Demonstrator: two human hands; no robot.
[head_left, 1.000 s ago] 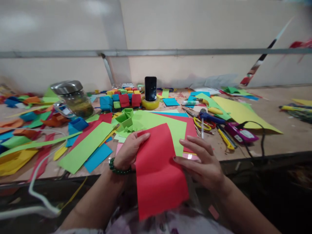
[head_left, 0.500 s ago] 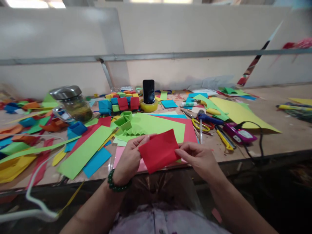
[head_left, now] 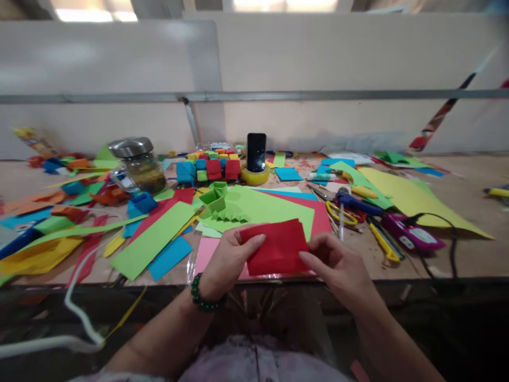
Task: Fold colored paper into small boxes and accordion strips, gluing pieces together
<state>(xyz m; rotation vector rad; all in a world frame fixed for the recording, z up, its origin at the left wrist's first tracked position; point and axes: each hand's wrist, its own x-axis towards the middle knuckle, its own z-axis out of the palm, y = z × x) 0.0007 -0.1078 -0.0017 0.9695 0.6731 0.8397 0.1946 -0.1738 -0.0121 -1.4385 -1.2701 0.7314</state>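
A piece of red paper [head_left: 278,249], apparently folded, is held up near the table's front edge. My left hand [head_left: 230,257], with a green bead bracelet at the wrist, pinches its left side, thumb on top. My right hand [head_left: 338,265] grips its right edge between thumb and fingers. Behind the red paper lie green sheets [head_left: 270,209] on a pile of coloured paper. Folded green paper pieces [head_left: 212,200] stand on the pile's left part.
Left of the hands are a glass jar [head_left: 139,164] and many paper strips. A phone [head_left: 256,152] stands on yellow tape behind small paper cubes [head_left: 213,168]. Scissors [head_left: 340,212], a purple device [head_left: 413,233] and its black cable lie to the right.
The red paper has turned from tilted to nearly level, and a second layer now shows at its top edge. My left thumb has moved onto its face. The view has shifted left.
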